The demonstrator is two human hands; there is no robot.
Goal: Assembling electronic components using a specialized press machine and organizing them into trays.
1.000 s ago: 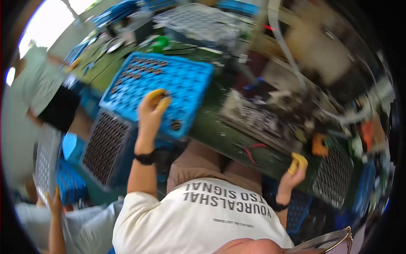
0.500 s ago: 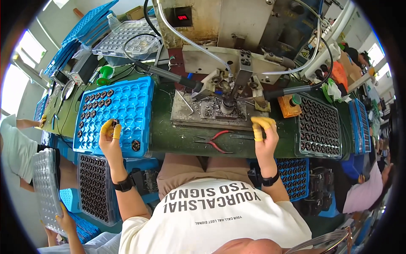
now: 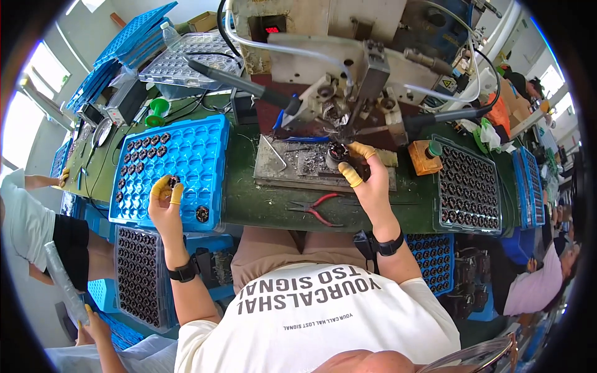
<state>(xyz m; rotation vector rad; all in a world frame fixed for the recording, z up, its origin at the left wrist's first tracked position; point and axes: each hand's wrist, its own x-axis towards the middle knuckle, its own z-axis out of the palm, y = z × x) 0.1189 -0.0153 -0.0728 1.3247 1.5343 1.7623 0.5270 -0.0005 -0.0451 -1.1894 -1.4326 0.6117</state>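
Head view: a dark ring (image 3: 175,181) is grasped by the left hand's (image 3: 165,210) fingers over the blue tray (image 3: 202,165); at the machine (image 3: 298,22), another ring (image 3: 337,153) is met by the right hand (image 3: 374,189), whose grip cannot be told.

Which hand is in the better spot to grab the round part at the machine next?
Probably the right hand: its fingers are beside that dark round part, while the left hand, over the blue tray, holds another part.

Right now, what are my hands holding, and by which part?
Your left hand holds a dark round part by its edge; your right hand is at another part, grip unclear.
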